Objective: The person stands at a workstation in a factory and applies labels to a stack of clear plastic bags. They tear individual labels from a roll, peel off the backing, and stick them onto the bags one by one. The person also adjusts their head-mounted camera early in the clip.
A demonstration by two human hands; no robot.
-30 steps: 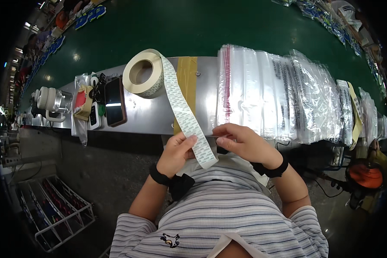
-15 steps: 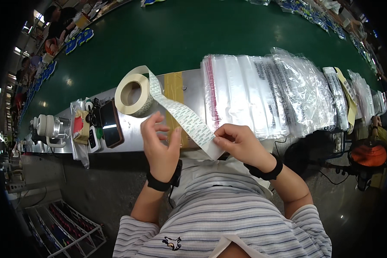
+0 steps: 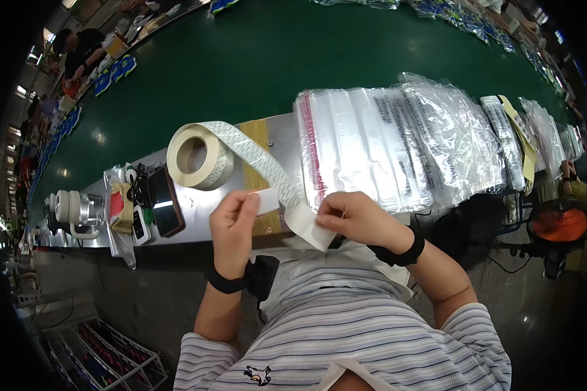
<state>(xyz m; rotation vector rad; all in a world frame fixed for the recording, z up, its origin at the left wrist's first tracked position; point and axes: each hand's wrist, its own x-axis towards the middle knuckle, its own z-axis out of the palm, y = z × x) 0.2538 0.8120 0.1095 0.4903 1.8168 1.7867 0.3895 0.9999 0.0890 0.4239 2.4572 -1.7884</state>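
A roll of labels (image 3: 220, 166) stands on the metal table strip at the middle left, with its printed backing strip (image 3: 262, 161) unwound toward me. My right hand (image 3: 355, 217) pinches the loose end of that strip near the table's front edge. Between the thumb and fingers of my left hand (image 3: 235, 221) is a small white label (image 3: 268, 201), separate from the strip. To the right of the strip lies a row of overlapping clear plastic bags (image 3: 365, 150), their left edge marked with a red band.
Left of the roll lie a phone (image 3: 165, 202), a small white device (image 3: 141, 225), a cardboard box (image 3: 122, 208) and a clear jug (image 3: 78, 208). Behind runs a green belt (image 3: 254, 72). An orange-faced fan (image 3: 561, 228) stands at right, a rack (image 3: 120, 352) lower left. A person (image 3: 81, 52) works far left.
My left hand, open beside the strip before, now pinches a white label. The strip's end has bent and moved slightly left and down with my right hand still on it.
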